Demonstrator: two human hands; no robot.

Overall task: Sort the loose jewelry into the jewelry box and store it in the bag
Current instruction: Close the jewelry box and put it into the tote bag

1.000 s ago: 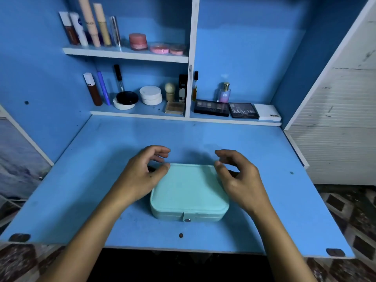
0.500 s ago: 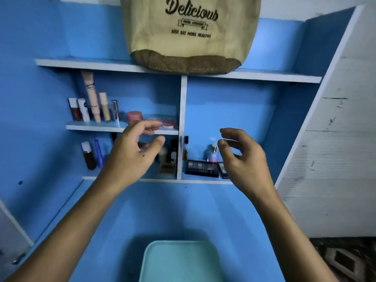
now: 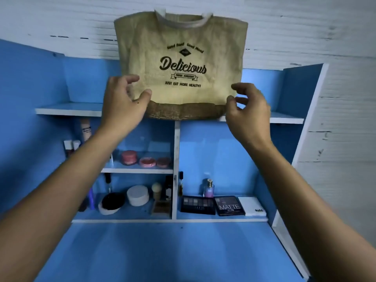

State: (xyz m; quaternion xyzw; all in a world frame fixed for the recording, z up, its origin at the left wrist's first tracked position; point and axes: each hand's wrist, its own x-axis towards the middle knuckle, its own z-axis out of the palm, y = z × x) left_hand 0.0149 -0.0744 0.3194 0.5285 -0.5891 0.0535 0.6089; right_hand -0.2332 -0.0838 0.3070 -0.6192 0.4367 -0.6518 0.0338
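A tan jute bag (image 3: 181,66) printed "Delicious" stands upright on the top shelf (image 3: 67,110), with white handles at its top. My left hand (image 3: 124,104) is raised at the bag's lower left corner, fingers apart, thumb touching the fabric. My right hand (image 3: 247,110) hovers at the bag's lower right corner, fingers curled and apart, holding nothing. The teal jewelry box is out of view below the frame.
Below the top shelf, a small shelf carries pink compacts (image 3: 147,161). The lower shelf carries a white jar (image 3: 138,195), a perfume bottle (image 3: 208,188), eyeshadow palettes (image 3: 230,205) and a white box (image 3: 252,206). The blue desk surface (image 3: 162,251) lies beneath.
Both hands left the jewelry box on the desk and rose to the bag on the top shelf. The view tilted upward, so the box dropped out of sight.
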